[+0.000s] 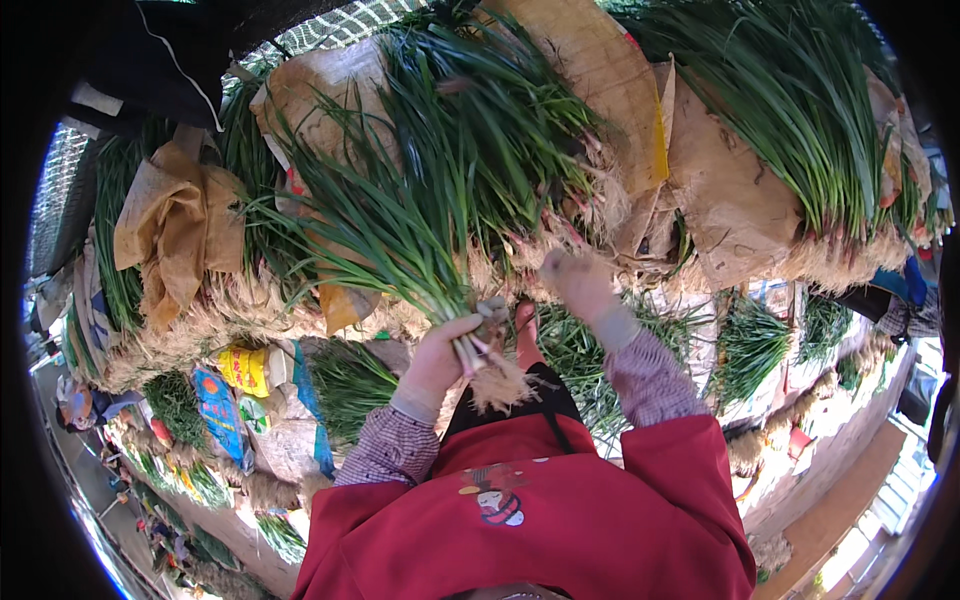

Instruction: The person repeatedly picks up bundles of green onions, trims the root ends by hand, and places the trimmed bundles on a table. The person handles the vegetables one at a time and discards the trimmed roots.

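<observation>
My left hand [437, 358] grips a bunch of green garlic or similar allium plants [420, 259] around its pale stems. The long leaves fan up and left, while the bunch's fibrous roots [504, 384] hang toward my lap. Blurred and with its fingers curled, my right hand [579, 283] is apart from the bunch. It lies in front of the root ends of a large heap of the same plants [495, 120]. Whether it holds a plant cannot be made out. Both wrists show pale cuffs, like those of thin gloves.
Brown woven sacks [731, 180] lie among the heaped plants. Another heap [795, 112] stands at the right. A bare foot [527, 322] shows below the heap. Behind me are loose greens [585, 360], a yellow printed bag [244, 369] and a blue one [217, 412]. At far left sits another person [79, 405].
</observation>
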Available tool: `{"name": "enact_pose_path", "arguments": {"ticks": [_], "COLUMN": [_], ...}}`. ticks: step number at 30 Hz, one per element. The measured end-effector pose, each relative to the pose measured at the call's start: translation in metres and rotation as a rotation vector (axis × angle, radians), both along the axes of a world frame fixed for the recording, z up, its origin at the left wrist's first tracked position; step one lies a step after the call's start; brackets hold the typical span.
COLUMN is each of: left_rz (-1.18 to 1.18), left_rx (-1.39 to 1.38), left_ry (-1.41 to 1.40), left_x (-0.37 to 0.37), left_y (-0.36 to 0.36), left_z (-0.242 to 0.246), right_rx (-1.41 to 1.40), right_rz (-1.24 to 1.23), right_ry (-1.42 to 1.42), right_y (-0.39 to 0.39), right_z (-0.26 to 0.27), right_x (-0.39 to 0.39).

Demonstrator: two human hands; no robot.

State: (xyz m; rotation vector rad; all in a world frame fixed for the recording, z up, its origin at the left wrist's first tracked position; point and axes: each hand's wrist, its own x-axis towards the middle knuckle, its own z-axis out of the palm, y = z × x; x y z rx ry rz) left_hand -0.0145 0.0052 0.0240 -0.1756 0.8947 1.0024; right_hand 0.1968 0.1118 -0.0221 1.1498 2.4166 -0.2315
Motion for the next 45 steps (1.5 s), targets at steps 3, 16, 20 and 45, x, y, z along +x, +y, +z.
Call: {"name": "enact_pose_path", "arguments": {"ticks": [3, 16, 20, 45], "left_rz": [-0.038, 0.045, 0.393, 0.195], "left_rx": [0.044, -0.058, 0.114, -0.036], "left_ry": [-0.111, 0.174, -0.024, -0.073], "left_x": [0.02, 0.023, 0.029, 0.026], "left_y": [0.017, -0.008, -0.005, -0.017], "left_z": [-0.012, 0.012, 0.005, 0.02], "right_rx": [-0.259, -1.166, -1.498, -0.418], "right_rz": [-0.332, -1.083, -1.6, -0.491], "right_ry": [0.804, 1.208, 1.813, 1.023], "right_y": [-0.057, -0.023, -0.048, -0.047], "right_z": [0.011, -0.007, -0.032, -0.016], "right_x": [-0.014, -0.044, -0.078, -0.047]}}
